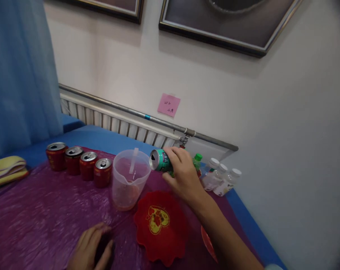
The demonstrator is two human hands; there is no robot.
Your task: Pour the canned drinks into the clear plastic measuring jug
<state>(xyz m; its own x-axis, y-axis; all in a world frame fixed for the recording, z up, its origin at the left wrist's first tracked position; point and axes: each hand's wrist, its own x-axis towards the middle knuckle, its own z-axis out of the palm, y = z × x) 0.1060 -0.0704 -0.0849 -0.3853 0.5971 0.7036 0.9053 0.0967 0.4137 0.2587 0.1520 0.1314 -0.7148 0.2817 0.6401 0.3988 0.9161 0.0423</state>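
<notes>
My right hand point(182, 170) is wrapped round a teal drink can point(162, 160), which is opened and tipped on its side. The can's top points left, close to the right rim of a clear plastic measuring jug point(125, 198); I cannot see any stream between them. A little pale liquid seems to lie at the jug's bottom. Low in the view, my left hand point(88, 247) hovers over or rests on the purple sheet, holding nothing, thumb apart from the loosely curled fingers. Between the hands lies a red scalloped plate point(174, 232) with a gold heart pattern.
Several opened red cans point(102, 174) stand in a row left of the jug. Bottles with white caps point(224, 180) and a green-capped bottle point(197, 159) stand behind my right hand. A folded yellow cloth point(6, 170) lies far left. A radiator point(125, 127) runs along the wall.
</notes>
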